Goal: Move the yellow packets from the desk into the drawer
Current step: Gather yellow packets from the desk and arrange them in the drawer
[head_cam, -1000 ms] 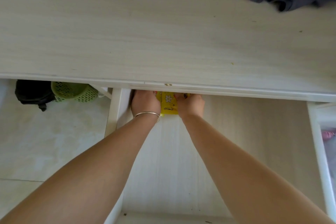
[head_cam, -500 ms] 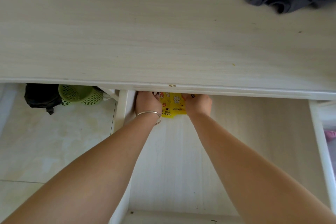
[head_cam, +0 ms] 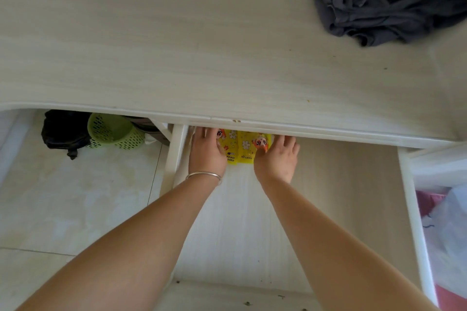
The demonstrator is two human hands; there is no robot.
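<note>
A green basket [head_cam: 113, 131] is sitting on the tiled floor [head_cam: 75, 197], far left. Inside the pulled-out drawer [head_cam: 341, 197], the left hand [head_cam: 207, 151] and right hand [head_cam: 278, 156], fingers relaxed and gripping nothing, are flanking the yellow packets [head_cam: 240, 146] lying at its far end. Grey cloth [head_cam: 379, 7] is lying on the pale wood desk [head_cam: 177, 45], far right.

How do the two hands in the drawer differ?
The left hand wears a thin bangle; the right hand has a bare wrist. The left hand lies close to the drawer wall; the right is nearer mid-drawer. Both are open, fingers straight, flanking the yellow packets.
</note>
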